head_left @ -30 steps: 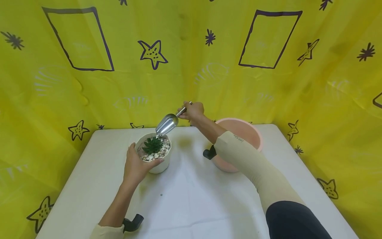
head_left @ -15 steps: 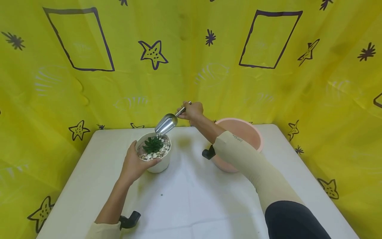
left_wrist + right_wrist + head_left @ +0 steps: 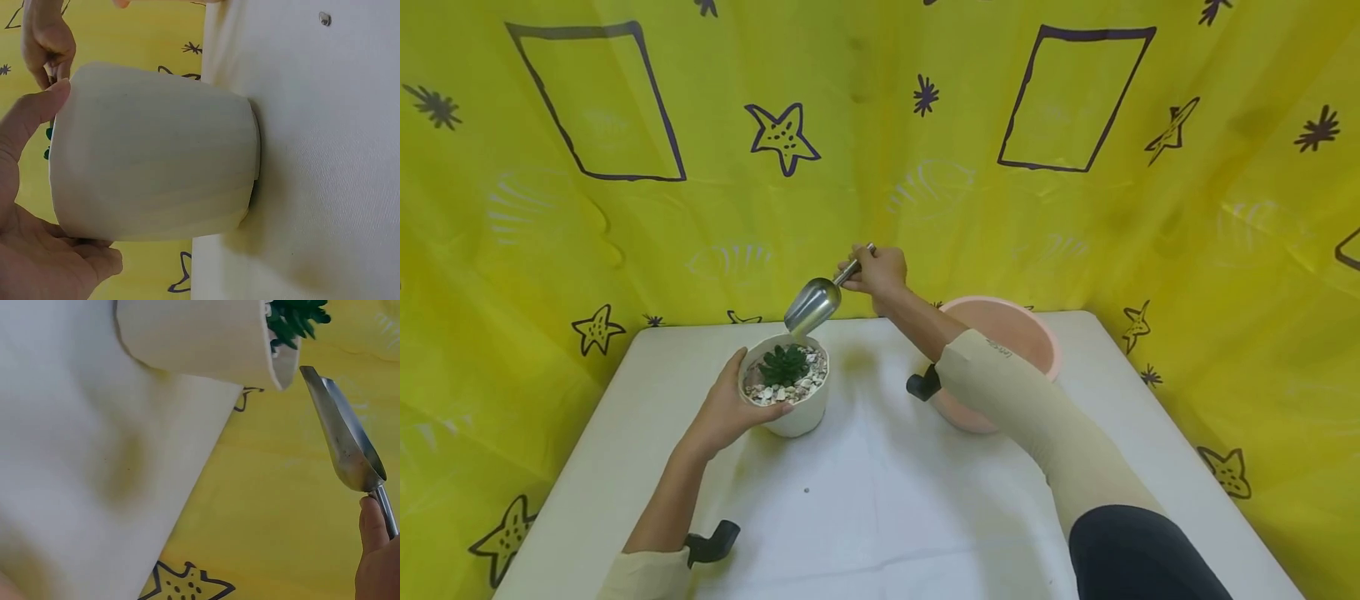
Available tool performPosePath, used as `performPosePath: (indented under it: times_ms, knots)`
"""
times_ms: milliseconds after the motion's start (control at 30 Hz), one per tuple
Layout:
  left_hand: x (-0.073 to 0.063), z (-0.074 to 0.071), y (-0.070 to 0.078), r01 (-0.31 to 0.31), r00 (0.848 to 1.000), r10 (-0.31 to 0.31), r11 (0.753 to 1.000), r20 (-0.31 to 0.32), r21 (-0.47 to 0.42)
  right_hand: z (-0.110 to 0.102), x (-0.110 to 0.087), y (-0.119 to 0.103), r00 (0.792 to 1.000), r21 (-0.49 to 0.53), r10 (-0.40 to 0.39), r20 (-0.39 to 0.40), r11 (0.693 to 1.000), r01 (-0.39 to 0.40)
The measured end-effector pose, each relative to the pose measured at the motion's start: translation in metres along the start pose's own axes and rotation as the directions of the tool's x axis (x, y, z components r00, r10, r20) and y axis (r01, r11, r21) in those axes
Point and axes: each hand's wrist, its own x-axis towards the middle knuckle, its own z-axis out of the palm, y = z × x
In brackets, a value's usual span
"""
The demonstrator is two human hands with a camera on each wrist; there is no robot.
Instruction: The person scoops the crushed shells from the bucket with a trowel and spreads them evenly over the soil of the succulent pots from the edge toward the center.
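Note:
A white pot [image 3: 797, 419] stands on the table, holding a green succulent [image 3: 784, 365] set in pale pebbles [image 3: 808, 379]. My left hand [image 3: 726, 410] grips the pot at its left side, thumb [image 3: 44, 103] along the near rim and fingers around the far side. In my right hand [image 3: 880, 271] is the handle of a metal scoop [image 3: 814, 307], tilted mouth-down with its lip just above the pot's far right rim. Seen from the right wrist, the scoop [image 3: 344, 444] is apart from the rim and its hollow looks bare.
A pink tub [image 3: 1045, 342] stands at the right, partly behind my right forearm. One small pebble [image 3: 807, 490] lies on the white table [image 3: 865, 533] in front of the pot. A yellow patterned curtain [image 3: 865, 125] hangs close behind the table.
My right hand and the scoop have risen slightly and shifted a little left. My left wrist has dropped outward to the left, with the hand still on the pot.

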Motion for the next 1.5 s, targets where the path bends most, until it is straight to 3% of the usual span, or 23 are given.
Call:
performPosePath:
  times_ms: [133, 300, 400, 567, 700, 833, 1000, 1167, 1367, 1500]
  knots:
    - [0.001, 0.0, -0.002, 0.0, 1.0, 0.0, 1.0, 0.008, -0.019, -0.006, -0.007, -0.012, 0.999, 0.023, -0.046, 0.029, 0.999, 0.045]
    - [-0.001, 0.002, -0.005, 0.004, 1.0, -0.004, 1.0, -0.002, -0.012, -0.027, -0.032, -0.042, 0.998, 0.058, -0.03, 0.057, 0.998, 0.027]
    - [-0.004, 0.002, -0.004, -0.016, 0.999, 0.016, 1.0, -0.032, 0.016, -0.049, -0.05, -0.063, 0.997, 0.069, -0.048, 0.059, 0.997, 0.044]
    - [-0.01, 0.003, 0.006, -0.07, 0.989, 0.076, 0.996, -0.125, 0.053, -0.1, -0.071, -0.091, 0.988, 0.034, -0.154, 0.033, 0.988, 0.153]
    - [-0.015, 0.006, 0.018, -0.119, 0.967, 0.129, 0.991, -0.219, 0.06, -0.139, -0.079, -0.1, 0.971, -0.03, -0.237, -0.022, 0.971, 0.236]
    - [-0.018, 0.014, 0.032, -0.222, 0.936, 0.225, 0.974, -0.272, 0.045, -0.166, -0.082, -0.104, 0.958, -0.092, -0.278, -0.069, 0.958, 0.271]
    - [-0.018, 0.028, 0.05, -0.356, 0.891, 0.346, 0.934, -0.294, 0.02, -0.186, -0.081, -0.109, 0.951, -0.139, -0.286, -0.117, 0.953, 0.269]
    - [-0.015, 0.043, 0.068, -0.436, 0.86, 0.422, 0.9, -0.286, 0.018, -0.192, -0.078, -0.111, 0.951, -0.171, -0.28, -0.134, 0.951, 0.256]
    - [-0.008, 0.064, 0.087, -0.468, 0.858, 0.452, 0.884, -0.244, -0.009, -0.197, -0.072, -0.106, 0.954, -0.226, -0.265, -0.14, 0.947, 0.23]
    - [0.0, 0.08, 0.098, -0.447, 0.877, 0.432, 0.894, -0.209, -0.023, -0.201, -0.068, -0.099, 0.953, -0.357, -0.274, -0.131, 0.91, 0.212]
